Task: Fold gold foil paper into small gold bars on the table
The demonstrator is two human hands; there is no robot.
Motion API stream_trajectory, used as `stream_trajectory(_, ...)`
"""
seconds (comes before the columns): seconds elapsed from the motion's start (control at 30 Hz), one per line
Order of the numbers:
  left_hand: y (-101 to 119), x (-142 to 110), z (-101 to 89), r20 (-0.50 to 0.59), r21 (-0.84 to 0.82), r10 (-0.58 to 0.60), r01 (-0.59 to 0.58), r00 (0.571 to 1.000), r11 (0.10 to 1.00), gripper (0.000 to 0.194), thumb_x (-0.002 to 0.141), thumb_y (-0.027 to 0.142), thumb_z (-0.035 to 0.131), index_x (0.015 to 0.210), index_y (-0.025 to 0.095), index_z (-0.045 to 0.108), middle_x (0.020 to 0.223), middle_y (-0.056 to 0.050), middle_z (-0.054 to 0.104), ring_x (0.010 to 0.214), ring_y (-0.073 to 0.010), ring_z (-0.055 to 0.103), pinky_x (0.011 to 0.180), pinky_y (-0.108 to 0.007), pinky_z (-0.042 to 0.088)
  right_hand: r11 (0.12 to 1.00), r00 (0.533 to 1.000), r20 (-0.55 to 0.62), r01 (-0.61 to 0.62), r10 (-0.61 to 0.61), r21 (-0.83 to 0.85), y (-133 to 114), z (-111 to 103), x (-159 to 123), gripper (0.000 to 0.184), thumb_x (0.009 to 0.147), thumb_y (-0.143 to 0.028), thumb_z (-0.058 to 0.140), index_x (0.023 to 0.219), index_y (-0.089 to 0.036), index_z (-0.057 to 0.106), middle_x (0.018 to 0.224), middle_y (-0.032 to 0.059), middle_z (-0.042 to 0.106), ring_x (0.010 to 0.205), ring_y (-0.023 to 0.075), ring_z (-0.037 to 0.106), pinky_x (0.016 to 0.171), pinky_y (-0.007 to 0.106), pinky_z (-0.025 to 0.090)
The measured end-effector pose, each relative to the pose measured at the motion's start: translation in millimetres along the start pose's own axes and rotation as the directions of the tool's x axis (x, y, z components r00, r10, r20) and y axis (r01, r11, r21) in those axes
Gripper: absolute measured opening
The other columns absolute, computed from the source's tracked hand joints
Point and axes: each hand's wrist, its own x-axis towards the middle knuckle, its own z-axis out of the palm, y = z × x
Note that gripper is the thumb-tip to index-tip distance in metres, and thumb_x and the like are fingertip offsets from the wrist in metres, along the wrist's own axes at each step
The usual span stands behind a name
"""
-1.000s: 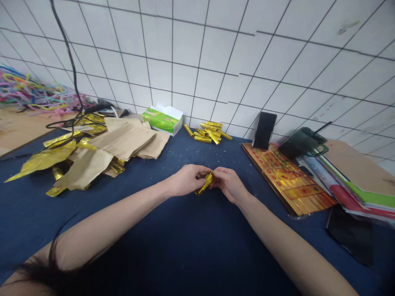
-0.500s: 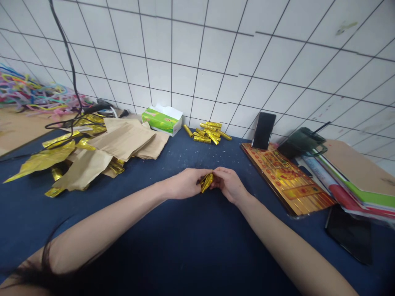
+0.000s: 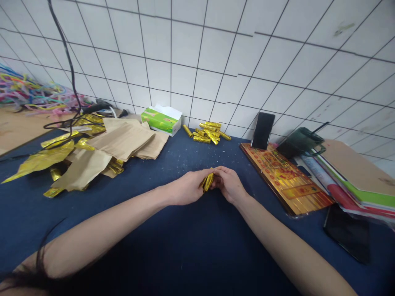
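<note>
Head view: gold foil roll, pinched between the closed, curled fingers of left hand and right hand, over blue table; beyond, pile of gold rolls, tissue box, brown paper sheets

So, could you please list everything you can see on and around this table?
gold foil roll: one, gold, between the hands
gold foil rolls: many, gold, heap by wall
tissue box: one, green-white, by wall
paper sheets: several, brown, left
foil sheets: several, gold, far left
phone: one, black, upright on board
printed board: one, red-gold, right
folders: stack, mixed colours, far right
cable: one, black, left
table cover: one, dark blue, under everything
left hand: one, bare, gripping roll
right hand: one, bare, gripping roll
</note>
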Motion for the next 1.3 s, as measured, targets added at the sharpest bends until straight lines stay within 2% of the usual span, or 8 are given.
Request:
stream_trajectory(0.27,1.4,-2.1,11.4,-0.046,0.045,0.017,-0.015,0.999,0.999,0.053,0.067,-0.001,0.037,0.115,0.018,0.047,0.104,-0.006,0.059,0.096,-0.0186,0.056,0.080,-0.028,0.043,0.997,0.997,-0.056,0.048,-0.051,-0.061,4.6,0.9,-0.5,0.011,0.062,-0.025,0.063,0.062,-0.017,0.055,0.043,-0.0046,0.056,0.033,0.0089,0.048,0.034,0.020,0.042)
stream_trajectory(0.5,6.1,-1.5,9.4,-0.049,0.051,-0.063,0.066,0.997,0.997,0.037,0.070,0.007,0.040,0.103,0.017,0.053,0.094,-0.005,0.061,0.084,-0.0181,0.058,0.069,-0.027,0.043,0.987,0.987,-0.119,0.093,-0.109,-0.129,6.7,4.0,-2.4,0.016,0.063,-0.030,0.064,0.063,-0.018,0.054,0.045,-0.0056,0.055,0.035,0.0102,0.049,0.033,0.022,0.042)
stream_trajectory(0.7,10.9,-0.9,6.4,-0.058,0.021,-0.061,0.063,0.996,0.998,0.030,0.071,0.013,0.045,0.098,0.018,0.056,0.091,-0.005,0.061,0.081,-0.0176,0.057,0.069,-0.027,0.043,0.982,0.981,-0.137,0.120,-0.140,-0.145,8.3,4.1,-2.3,0.014,0.064,-0.029,0.063,0.063,-0.019,0.054,0.045,-0.0052,0.054,0.035,0.0097,0.048,0.032,0.021,0.040)
stream_trajectory(0.8,10.1,0.5,5.3,-0.084,0.024,-0.044,0.046,0.995,0.999,0.020,0.073,0.011,0.043,0.087,0.017,0.058,0.086,-0.003,0.061,0.079,-0.0161,0.056,0.069,-0.026,0.042,0.982,0.982,-0.124,0.128,-0.145,-0.136,9.0,3.6,-2.2,0.014,0.066,-0.030,0.062,0.064,-0.019,0.053,0.044,-0.0046,0.055,0.032,0.0101,0.047,0.030,0.022,0.039)
stream_trajectory(0.9,7.3,1.8,5.6,-0.100,0.073,-0.004,0.012,0.995,0.997,0.022,0.072,0.005,0.041,0.081,0.017,0.058,0.084,-0.003,0.060,0.079,-0.0152,0.056,0.071,-0.025,0.042,0.988,0.987,-0.095,0.121,-0.131,-0.101,7.7,2.9,-2.6,0.015,0.066,-0.030,0.062,0.066,-0.019,0.053,0.041,-0.0052,0.053,0.031,0.0102,0.047,0.030,0.021,0.038)
stream_trajectory(1.1,0.1,0.3,8.5,-0.077,0.167,0.076,-0.062,0.994,0.984,0.031,0.070,0.000,0.039,0.089,0.016,0.056,0.097,-0.006,0.058,0.095,-0.0180,0.054,0.082,-0.028,0.042,0.994,0.994,-0.037,0.102,-0.104,-0.038,3.5,0.5,-4.2,0.017,0.066,-0.029,0.063,0.075,-0.018,0.054,0.048,-0.0047,0.058,0.035,0.0108,0.052,0.035,0.022,0.043)
stream_trajectory(1.2,-1.7,-1.0,8.1,-0.059,0.205,0.085,-0.072,0.995,0.976,0.031,0.069,-0.001,0.037,0.088,0.015,0.056,0.097,-0.007,0.058,0.093,-0.0180,0.055,0.081,-0.028,0.043,0.992,0.994,0.029,0.110,-0.108,-0.059,2.9,-0.3,-5.4,0.021,0.067,-0.029,0.063,0.084,-0.018,0.056,0.054,-0.0045,0.060,0.037,0.0107,0.054,0.037,0.023,0.045)
stream_trajectory(1.3,-2.4,-0.7,6.6,-0.065,0.195,0.084,-0.070,0.994,0.978,0.030,0.070,0.000,0.037,0.088,0.016,0.056,0.094,-0.005,0.059,0.089,-0.0171,0.056,0.079,-0.028,0.043,0.990,0.993,0.049,0.113,-0.109,-0.081,3.3,0.0,-5.9,0.019,0.066,-0.028,0.064,0.080,-0.017,0.058,0.054,-0.0042,0.060,0.037,0.0101,0.053,0.036,0.022,0.044)
